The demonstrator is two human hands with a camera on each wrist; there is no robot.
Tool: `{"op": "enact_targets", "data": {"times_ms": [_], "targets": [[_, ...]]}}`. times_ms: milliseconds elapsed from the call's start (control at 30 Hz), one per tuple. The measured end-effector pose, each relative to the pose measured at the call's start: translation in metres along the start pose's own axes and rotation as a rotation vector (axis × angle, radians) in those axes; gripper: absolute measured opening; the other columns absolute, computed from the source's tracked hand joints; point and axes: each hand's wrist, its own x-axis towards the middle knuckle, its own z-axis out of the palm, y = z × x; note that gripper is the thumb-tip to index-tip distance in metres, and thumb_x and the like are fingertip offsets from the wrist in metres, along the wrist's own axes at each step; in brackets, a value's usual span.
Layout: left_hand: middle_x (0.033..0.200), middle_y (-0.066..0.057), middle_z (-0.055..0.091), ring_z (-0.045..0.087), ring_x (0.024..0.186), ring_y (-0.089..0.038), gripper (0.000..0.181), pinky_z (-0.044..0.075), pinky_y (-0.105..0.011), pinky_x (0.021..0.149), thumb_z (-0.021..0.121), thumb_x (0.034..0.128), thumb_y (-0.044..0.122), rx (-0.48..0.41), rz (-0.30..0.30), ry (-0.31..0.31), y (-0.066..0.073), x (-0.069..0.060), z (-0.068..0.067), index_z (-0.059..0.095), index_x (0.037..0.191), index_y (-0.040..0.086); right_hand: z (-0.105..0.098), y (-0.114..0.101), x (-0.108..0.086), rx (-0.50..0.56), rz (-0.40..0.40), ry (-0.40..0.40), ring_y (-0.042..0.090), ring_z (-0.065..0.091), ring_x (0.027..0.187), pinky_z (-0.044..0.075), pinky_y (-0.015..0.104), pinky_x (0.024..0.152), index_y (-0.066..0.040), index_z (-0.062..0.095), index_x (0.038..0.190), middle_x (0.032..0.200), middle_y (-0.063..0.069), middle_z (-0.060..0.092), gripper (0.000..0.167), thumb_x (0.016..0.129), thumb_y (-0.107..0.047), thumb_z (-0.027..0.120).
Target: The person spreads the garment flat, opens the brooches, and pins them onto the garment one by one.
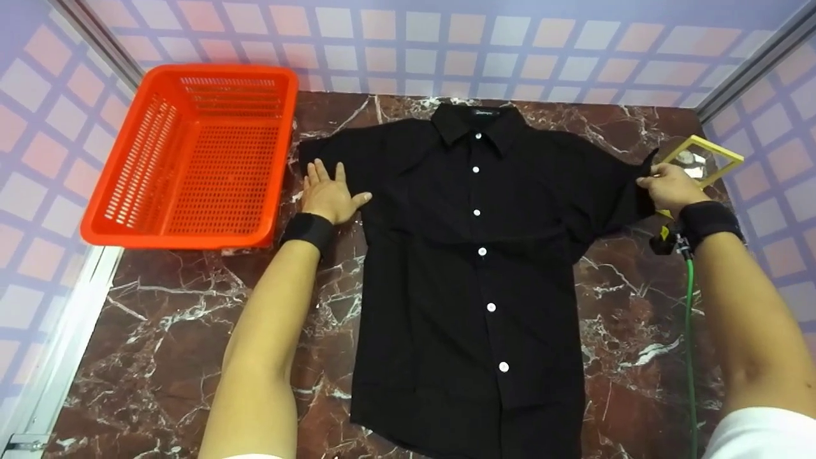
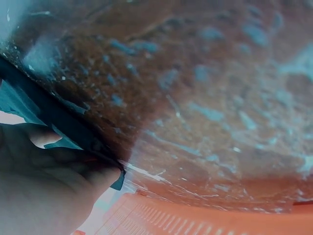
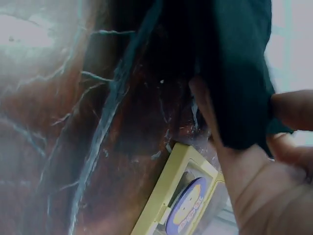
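Nearest us, the curved hem point(image 1: 390, 435) of the black shirt point(image 1: 427, 306) spreads over the glossy tabletop point(image 1: 172, 363), maroon with white veins; the shirt lies front up, and we do well to leave its body flat and work the sleeves alone. The cloth looks matt, thin and smooth, so we judge that it creases easily and wants only a light pull. A shallow crease crosses the midriff near the round white buttons point(image 1: 503, 367); we would stroke it outward with a flat palm. Farther up, our left hand point(image 1: 328, 197) rests on the left sleeve point(image 1: 344, 146), fingers straight and fanned, gripping nothing, a good anchor if we press evenly. Our right hand point(image 1: 676, 185) pinches the edge of the right sleeve point(image 1: 612, 191) between thumb and fingers, that cuff raised and bent; we should lay it level with its partner, minding the rigid yellow frame point(image 1: 718, 147) just beside it. The red basket point(image 1: 178, 241), slotted hard plastic, stands beside the left sleeve. Beyond, the pointed collar point(image 1: 452, 124) looks crisp, best kept centred, before the checked wall point(image 1: 382, 51).
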Motion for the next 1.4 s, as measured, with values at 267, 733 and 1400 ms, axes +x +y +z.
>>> {"op": "enact_targets", "data": {"times_ms": [267,733,1400], "targets": [[0.159,-0.038,-0.011,-0.011,0.149,-0.050,0.093,0.000,-0.054,0.121,0.046,0.0998,0.060,0.023,0.000,-0.005,0.000,0.001,-0.002,0.006,0.160,0.002,-0.009,0.003,-0.012,-0.430,-0.031,0.084,0.039,0.053,0.085,0.041,0.046,0.079,-0.001,0.055,0.081,0.079,0.016,0.056,0.032,0.102,-0.025,0.054],[0.159,-0.036,-0.014,-0.015,0.148,-0.048,0.093,-0.003,-0.053,0.121,0.046,0.0999,0.060,-0.001,-0.002,-0.023,-0.002,0.003,0.003,0.004,0.161,0.003,-0.014,0.022,-0.031,-0.491,0.024,0.095,0.043,0.057,0.082,0.042,0.044,0.072,0.004,0.055,0.082,0.071,0.012,0.059,0.035,0.101,-0.025,0.055],[0.159,-0.035,-0.017,-0.017,0.148,-0.046,0.093,-0.005,-0.052,0.121,0.045,0.1001,0.060,-0.002,-0.010,-0.034,0.000,-0.001,0.001,0.002,0.161,0.004,0.001,0.045,-0.036,-0.592,-0.013,0.223,0.049,0.056,0.082,0.043,0.061,0.074,0.009,0.061,0.087,0.085,0.029,0.061,0.035,0.098,-0.024,0.057]]}}
